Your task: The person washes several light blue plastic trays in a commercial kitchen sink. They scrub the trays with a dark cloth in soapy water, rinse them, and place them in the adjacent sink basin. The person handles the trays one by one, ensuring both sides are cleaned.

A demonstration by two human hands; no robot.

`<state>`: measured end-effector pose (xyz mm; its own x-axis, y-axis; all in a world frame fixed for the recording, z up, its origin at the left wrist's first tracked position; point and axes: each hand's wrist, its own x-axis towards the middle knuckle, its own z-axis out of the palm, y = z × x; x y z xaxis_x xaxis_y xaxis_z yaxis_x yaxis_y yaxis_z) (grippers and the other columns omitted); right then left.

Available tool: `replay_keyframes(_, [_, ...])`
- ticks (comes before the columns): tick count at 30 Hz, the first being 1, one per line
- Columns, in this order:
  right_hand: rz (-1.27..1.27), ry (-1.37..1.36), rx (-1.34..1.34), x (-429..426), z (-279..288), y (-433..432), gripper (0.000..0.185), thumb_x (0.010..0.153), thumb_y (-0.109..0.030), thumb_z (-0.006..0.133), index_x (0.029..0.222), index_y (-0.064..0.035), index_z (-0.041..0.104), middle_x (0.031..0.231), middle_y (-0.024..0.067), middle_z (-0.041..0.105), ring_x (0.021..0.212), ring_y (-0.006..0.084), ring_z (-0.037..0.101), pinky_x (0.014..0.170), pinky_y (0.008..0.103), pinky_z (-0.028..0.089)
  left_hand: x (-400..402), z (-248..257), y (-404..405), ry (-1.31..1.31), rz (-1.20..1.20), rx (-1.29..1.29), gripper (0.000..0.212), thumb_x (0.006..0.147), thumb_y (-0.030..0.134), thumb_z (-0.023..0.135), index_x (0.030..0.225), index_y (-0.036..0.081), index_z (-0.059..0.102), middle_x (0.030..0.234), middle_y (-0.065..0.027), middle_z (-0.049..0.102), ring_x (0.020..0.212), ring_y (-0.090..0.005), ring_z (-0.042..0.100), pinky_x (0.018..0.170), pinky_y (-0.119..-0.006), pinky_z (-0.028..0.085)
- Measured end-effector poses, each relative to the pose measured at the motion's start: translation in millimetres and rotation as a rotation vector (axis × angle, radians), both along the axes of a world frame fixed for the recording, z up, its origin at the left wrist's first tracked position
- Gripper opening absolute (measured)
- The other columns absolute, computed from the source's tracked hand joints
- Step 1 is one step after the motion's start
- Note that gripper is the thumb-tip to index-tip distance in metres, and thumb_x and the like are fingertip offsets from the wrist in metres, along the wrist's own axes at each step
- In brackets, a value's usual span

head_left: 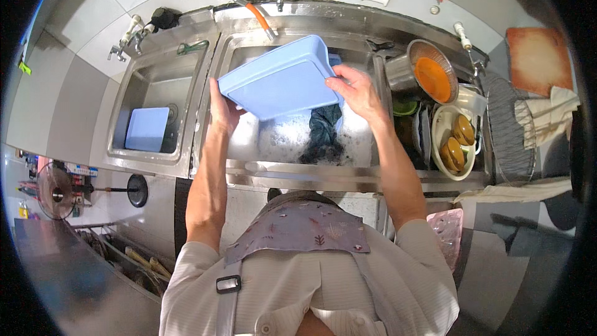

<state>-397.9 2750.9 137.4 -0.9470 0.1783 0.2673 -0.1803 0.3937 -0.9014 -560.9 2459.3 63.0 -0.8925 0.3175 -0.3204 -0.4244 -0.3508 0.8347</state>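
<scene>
A light blue plastic tub is tilted above the middle sink basin, its flat underside facing me. My left hand grips its left end, with the thumb up along the side. At the opposite end, my right hand holds the edge near the corner. Below the tub, soapy water with foam fills the stainless steel basin. A dark wet cloth lies in that water, partly covered by the tub. More blue plastic shows behind the tub near my right hand; its shape is mostly hidden.
In the left basin lies another light blue plastic piece. An orange hose hangs from a wall tap over the middle basin. To the right stand a metal pot, an orange bowl in a strainer, and an oval dish with brown bowls.
</scene>
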Motion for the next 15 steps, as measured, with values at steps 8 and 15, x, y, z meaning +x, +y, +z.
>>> replay_keyframes(8, [0.054,0.028,0.282,8,-36,9,0.024,0.092,-0.010,0.063,0.113,-0.0007,0.066,0.099,0.0084,0.067,0.089,0.0222,0.063,0.082,0.0328,0.051,19,-21,-55,0.031,-0.095,0.193,0.057,0.086,-0.002,0.050,0.142,-0.003,0.042,0.132,-0.0216,0.055,0.115,-0.0294,0.060,0.097,-0.037,0.052])
replay_keyframes(15, [0.054,-0.205,-0.466,7,-94,16,0.013,0.096,-0.010,0.054,0.106,-0.0039,0.061,0.092,0.0014,0.061,0.082,0.0119,0.058,0.072,0.0269,0.047,67,-17,-40,0.159,-0.049,-0.063,0.071,0.076,-0.017,0.053,0.144,0.000,0.044,0.129,-0.0094,0.061,0.116,-0.0181,0.059,0.104,-0.030,0.043])
